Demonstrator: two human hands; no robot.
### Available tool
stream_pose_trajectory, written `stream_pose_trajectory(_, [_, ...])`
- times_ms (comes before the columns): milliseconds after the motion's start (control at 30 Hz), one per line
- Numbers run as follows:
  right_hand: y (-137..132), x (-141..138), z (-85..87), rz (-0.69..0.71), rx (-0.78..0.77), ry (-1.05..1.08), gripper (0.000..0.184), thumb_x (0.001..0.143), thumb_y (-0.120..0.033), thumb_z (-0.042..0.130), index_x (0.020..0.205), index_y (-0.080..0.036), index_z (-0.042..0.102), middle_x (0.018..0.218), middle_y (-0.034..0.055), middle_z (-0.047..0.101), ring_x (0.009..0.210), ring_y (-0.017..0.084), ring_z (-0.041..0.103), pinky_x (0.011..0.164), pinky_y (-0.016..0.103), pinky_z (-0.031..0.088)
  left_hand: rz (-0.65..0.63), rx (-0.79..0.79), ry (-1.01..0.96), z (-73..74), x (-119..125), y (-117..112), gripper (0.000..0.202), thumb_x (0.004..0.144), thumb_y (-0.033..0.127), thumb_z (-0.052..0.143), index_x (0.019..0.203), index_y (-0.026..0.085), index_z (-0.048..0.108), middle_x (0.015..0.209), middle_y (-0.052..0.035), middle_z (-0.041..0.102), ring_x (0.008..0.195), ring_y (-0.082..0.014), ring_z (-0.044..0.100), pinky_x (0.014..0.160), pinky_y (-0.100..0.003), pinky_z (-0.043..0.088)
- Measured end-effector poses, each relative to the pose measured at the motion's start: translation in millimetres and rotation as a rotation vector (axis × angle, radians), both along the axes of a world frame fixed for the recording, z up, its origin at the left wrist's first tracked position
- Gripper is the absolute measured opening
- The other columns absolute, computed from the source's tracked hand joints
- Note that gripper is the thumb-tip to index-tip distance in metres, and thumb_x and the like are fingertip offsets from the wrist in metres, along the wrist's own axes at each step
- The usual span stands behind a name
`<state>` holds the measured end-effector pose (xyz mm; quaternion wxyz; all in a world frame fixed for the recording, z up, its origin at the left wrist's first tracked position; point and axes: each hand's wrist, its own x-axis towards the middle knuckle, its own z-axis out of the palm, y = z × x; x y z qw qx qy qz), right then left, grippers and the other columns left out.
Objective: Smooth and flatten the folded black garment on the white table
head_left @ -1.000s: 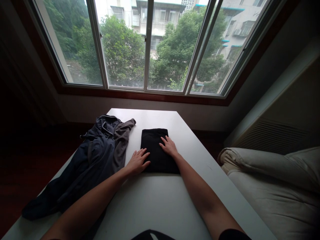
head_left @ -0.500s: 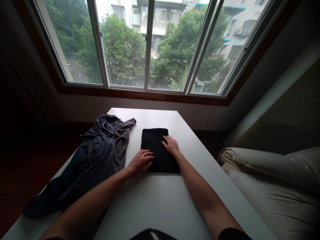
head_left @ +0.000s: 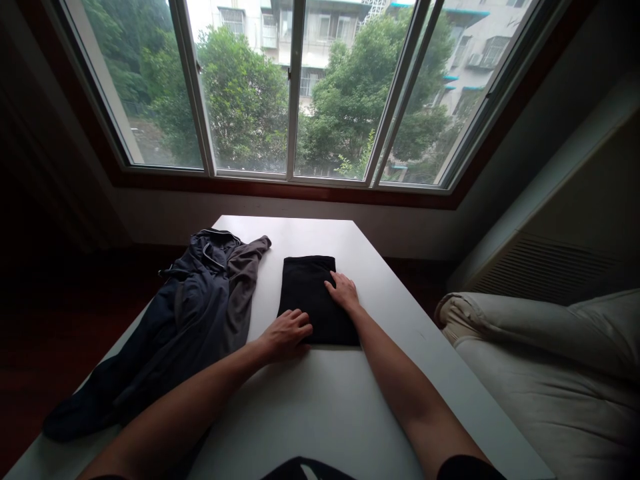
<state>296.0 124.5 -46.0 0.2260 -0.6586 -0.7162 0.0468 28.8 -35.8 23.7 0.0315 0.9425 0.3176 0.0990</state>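
A black garment (head_left: 311,293), folded into a flat rectangle, lies on the white table (head_left: 310,407). My left hand (head_left: 289,332) is at its near left corner with curled fingers closed on the near edge; the fingertips are partly hidden. Along the right edge rests my right hand (head_left: 344,291), its fingers stretched out flat over the cloth and pointing away from me. To the left, a dark blue and grey jacket (head_left: 200,313) lies loosely heaped, one grey sleeve (head_left: 245,287) reaching toward the black garment.
A wide window (head_left: 293,100) spans the wall beyond the table's far end. To the right stands a pale cushioned sofa (head_left: 545,360), close to the table's edge. The jacket's lower end reaches the table's left edge. Dark floor (head_left: 30,347) shows at the left.
My left hand has moved slightly down and right at the garment's near corner, and its fingers have curled in. The right hand stays nearly in place.
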Motion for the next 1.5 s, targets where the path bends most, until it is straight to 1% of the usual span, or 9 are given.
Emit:
stream_pose_trajectory(200, [-2.4,-1.5,1.7,-0.006,0.021,-0.004,0.055,0.106,-0.045,0.053,0.155,-0.021,0.057,0.157,0.0146,0.059,0.150,0.030,0.048,0.126,0.049,0.032,0.060,0.034,0.063,-2.2,5.5,0.0,0.009,0.105,0.029,0.058,0.111,0.023,0.063,0.119,-0.0106,0.065,0.109,-0.0291,0.058,0.094,-0.043,0.044])
stream_pose_trajectory(433, [-0.3,3.1,2.5,0.005,0.067,0.032,0.048,0.104,-0.042,0.055,0.147,-0.022,0.064,0.149,0.0119,0.066,0.142,0.028,0.055,0.123,0.045,0.037,0.030,0.041,0.071,-6.5,4.2,2.3,0.010,0.107,0.030,0.057,0.109,0.022,0.063,0.113,-0.0097,0.067,0.106,-0.0284,0.060,0.094,-0.042,0.043])
stream_pose_trajectory(700, [-3.0,9.7,25.5,-0.016,0.295,0.211,0.037,0.104,-0.029,0.045,0.116,-0.018,0.077,0.122,0.0126,0.077,0.117,0.028,0.067,0.112,0.041,0.047,-0.142,-0.008,0.129,16.7,4.4,-22.0,0.008,0.103,0.029,0.065,0.105,0.023,0.061,0.104,-0.0058,0.072,0.097,-0.0246,0.066,0.085,-0.038,0.045])
stream_pose_trajectory(833, [-12.2,-1.2,33.9,0.126,0.305,0.229,0.036,0.105,-0.028,0.045,0.116,-0.020,0.078,0.122,0.0110,0.077,0.117,0.026,0.068,0.110,0.039,0.050,-0.311,-0.076,0.120,21.0,13.7,-43.2,0.010,0.100,0.031,0.067,0.098,0.024,0.061,0.096,-0.0033,0.074,0.090,-0.0228,0.068,0.079,-0.037,0.046])
stream_pose_trajectory(967, [-22.3,-19.3,33.6,0.368,0.214,0.108,0.032,0.104,-0.030,0.053,0.124,-0.025,0.078,0.142,0.0074,0.070,0.137,0.026,0.059,0.120,0.043,0.044,-0.356,-0.113,0.060,19.8,18.0,-48.0,0.012,0.100,0.025,0.063,0.089,0.024,0.060,0.090,-0.0024,0.075,0.084,-0.0214,0.069,0.075,-0.037,0.046])
stream_pose_trajectory(1067, [-25.5,-28.7,27.4,0.502,0.086,-0.054,0.040,0.104,-0.038,0.060,0.141,-0.028,0.070,0.163,0.0051,0.054,0.156,0.029,0.041,0.131,0.050,0.030,-0.352,-0.112,0.009,17.0,18.1,-44.4,0.015,0.099,0.023,0.062,0.085,0.024,0.059,0.086,-0.0016,0.075,0.081,-0.0204,0.068,0.074,-0.036,0.046])
stream_pose_trajectory(1233, [-21.5,-29.4,17.2,0.395,-0.076,-0.173,0.062,0.107,-0.054,0.054,0.164,-0.031,0.047,0.177,0.0063,0.029,0.165,0.032,0.024,0.133,0.055,0.022,-0.269,-0.083,-0.048,10.1,17.0,-33.9,0.017,0.101,0.027,0.062,0.085,0.023,0.060,0.087,-0.0026,0.072,0.083,-0.0197,0.066,0.078,-0.034,0.047])
stream_pose_trajectory(1400, [-19.2,-29.1,14.5,0.297,-0.114,-0.188,0.068,0.107,-0.061,0.049,0.169,-0.034,0.038,0.178,0.0056,0.028,0.165,0.031,0.023,0.132,0.054,0.023,-0.063,-0.070,-0.124,3.9,8.1,-17.2,0.013,0.104,0.028,0.059,0.093,0.023,0.064,0.099,-0.0038,0.069,0.093,-0.0212,0.063,0.085,-0.035,0.047])
stream_pose_trajectory(1500, [-18.7,-30.3,12.8,0.261,-0.106,-0.182,0.073,0.107,-0.061,0.050,0.171,-0.029,0.034,0.177,0.0084,0.030,0.165,0.031,0.023,0.133,0.052,0.022,0.051,-0.079,-0.189,-2.1,-0.1,-5.5,0.009,0.104,0.030,0.060,0.101,0.024,0.067,0.112,-0.0053,0.069,0.104,-0.0231,0.062,0.095,-0.039,0.049])
